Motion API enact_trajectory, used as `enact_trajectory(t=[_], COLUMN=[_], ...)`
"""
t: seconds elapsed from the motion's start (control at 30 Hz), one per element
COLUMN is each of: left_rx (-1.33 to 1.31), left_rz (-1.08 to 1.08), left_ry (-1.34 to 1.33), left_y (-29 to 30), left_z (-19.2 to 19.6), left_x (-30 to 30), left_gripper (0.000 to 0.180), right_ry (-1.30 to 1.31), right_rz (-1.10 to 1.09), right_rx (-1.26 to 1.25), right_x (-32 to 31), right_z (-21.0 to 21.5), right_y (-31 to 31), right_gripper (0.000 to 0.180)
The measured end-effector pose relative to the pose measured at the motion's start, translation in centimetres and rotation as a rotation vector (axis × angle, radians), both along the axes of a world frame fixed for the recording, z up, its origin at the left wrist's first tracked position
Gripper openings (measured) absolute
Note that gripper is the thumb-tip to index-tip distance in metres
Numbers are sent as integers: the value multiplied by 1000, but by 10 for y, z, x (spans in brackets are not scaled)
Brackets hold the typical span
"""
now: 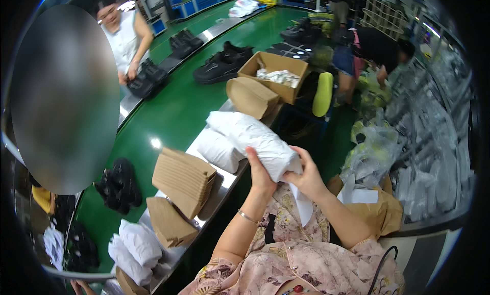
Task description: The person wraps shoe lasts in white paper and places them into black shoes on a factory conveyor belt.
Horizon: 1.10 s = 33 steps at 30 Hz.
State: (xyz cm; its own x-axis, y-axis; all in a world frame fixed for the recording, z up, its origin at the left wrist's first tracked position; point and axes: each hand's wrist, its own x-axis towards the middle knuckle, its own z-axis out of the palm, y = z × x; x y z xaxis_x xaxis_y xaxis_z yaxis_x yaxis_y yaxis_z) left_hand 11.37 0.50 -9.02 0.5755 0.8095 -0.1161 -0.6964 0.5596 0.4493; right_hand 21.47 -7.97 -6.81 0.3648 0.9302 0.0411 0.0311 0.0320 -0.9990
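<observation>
A white paper-wrapped bundle (258, 142) is held up in front of me between both hands; what is inside the paper is hidden. My left hand (261, 176) grips its near end from the left, thumb pressed along its side. With bent fingers, my right hand (308, 175) closes on the paper at the same end, and a loose white flap (304, 209) hangs below it. Just left of the held bundle, a second white wrapped bundle (218, 150) lies on the metal edge of the conveyor.
On the green conveyor (153, 124) are black shoes (223, 63) and brown corrugated cardboard pieces (182, 178). An open cardboard box (283, 88) holds crumpled paper. A co-worker (125, 37) handles black shoes across the belt; another person (380, 53) bends beside plastic-wrapped items (429, 126).
</observation>
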Motion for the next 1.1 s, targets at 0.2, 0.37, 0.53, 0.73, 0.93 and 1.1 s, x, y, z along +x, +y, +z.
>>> enact_trajectory(t=[0.2,0.37,0.53,0.73,0.93,1.1], left_rx=[-3,-4,214,459,459,335], left_rz=[9,28,127,100,13,-145], left_ry=[-106,-205,-54,167,22,-233], left_y=[-16,-22,-18,-9,-4,-18], left_z=[-4,13,0,6,16,60], left_x=[33,23,6,-13,-25,-15], left_gripper=[85,86,90,92,101,102], right_ry=[317,404,410,412,1167,1397], right_rz=[-155,-55,-70,73,269,366], right_rx=[316,160,185,40,302,588], right_x=[24,15,-11,4,-17,-24], right_z=[-33,-37,-16,19,27,18], right_y=[-27,-25,-10,-12,-3,5], right_gripper=[64,61,70,66,71,80])
